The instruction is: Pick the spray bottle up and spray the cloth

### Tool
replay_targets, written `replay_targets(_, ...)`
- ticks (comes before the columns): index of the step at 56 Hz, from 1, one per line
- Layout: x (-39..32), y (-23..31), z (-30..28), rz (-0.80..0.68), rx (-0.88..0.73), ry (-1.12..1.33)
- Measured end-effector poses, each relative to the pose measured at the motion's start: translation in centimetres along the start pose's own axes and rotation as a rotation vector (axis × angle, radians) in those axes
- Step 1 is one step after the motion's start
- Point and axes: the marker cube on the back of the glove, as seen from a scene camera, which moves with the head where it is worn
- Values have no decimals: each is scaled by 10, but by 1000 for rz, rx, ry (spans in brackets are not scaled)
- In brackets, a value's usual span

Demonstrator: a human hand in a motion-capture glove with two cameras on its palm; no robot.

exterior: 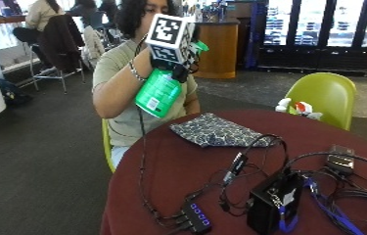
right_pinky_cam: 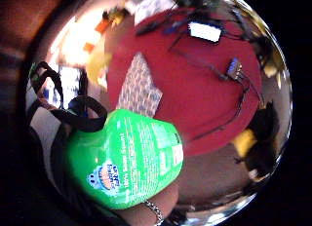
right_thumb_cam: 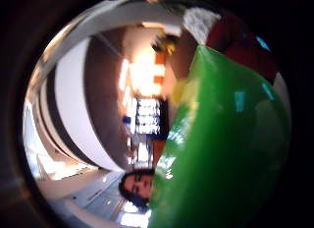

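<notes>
Holding green spray bottle (exterior: 159, 93) aloft, grip (exterior: 170, 66) curled round its neck; cloth (exterior: 214, 130) flat on table (exterior: 170, 171)

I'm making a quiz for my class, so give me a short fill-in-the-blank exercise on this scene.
1. The gloved right hand holds a ____ spray bottle.
2. The bottle is held ____ the table, not resting on it.
3. The patterned cloth lies ____ on the table.

Missing words: green; above; flat
</notes>
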Motion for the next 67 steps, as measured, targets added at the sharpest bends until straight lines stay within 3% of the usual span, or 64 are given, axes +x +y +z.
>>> replay_targets(7, -5, -12, 32, 128, -255, 207)
replay_targets(16, 30, -40, 87, 375, -462, 484)
replay_targets(29, 103, -57, 148, 637, -667, 620)
replay_targets(37, 123, -61, 174, 696, -710, 663)
replay_targets(48, 46, -89, 146, 447, -448, 484)
replay_targets(58, -49, -129, 121, 4, -24, 129)
replay_targets(67, -97, -168, 184, -366, 295, -233)
